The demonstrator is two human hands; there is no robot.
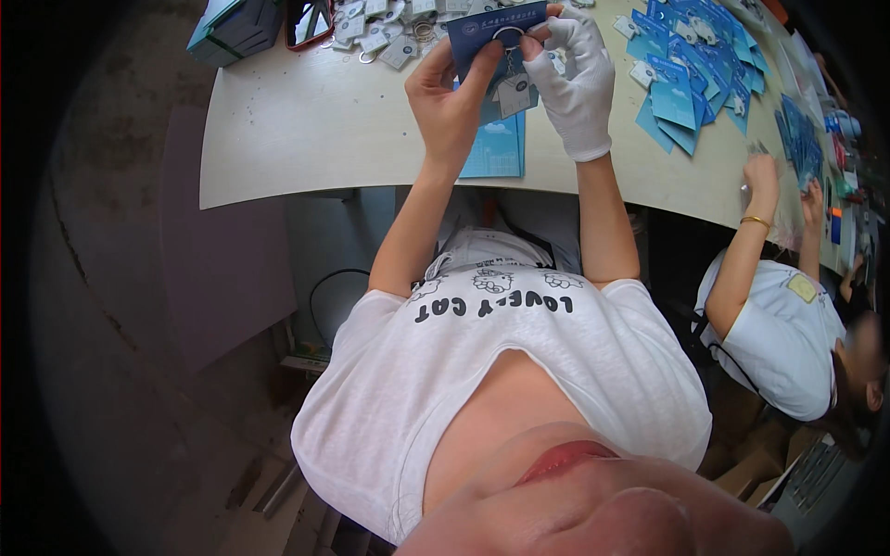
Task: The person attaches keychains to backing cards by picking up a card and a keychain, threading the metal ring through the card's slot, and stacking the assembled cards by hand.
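Observation:
Above the table I hold a dark blue card point(473, 35) with a keychain point(514, 94) on it. The keychain's metal ring lies against the card, and its pale tag hangs below on a short chain. My bare left hand point(449, 104) is closed on the card's left side, its thumb beside the ring. My right hand point(577, 88), in a white glove that leaves the thumb tip bare, pinches at the ring and the card's right edge. Under my hands, a stack of light blue cards point(495, 153) lies at the table's near edge.
A pile of loose keychains point(375, 35) lies at the far left, beside a red-edged tray point(308, 20) and a dark box point(236, 32). Blue cards with keychains point(681, 88) are heaped on the right. A co-worker point(774, 315) sits to the right, hands over the table point(306, 139).

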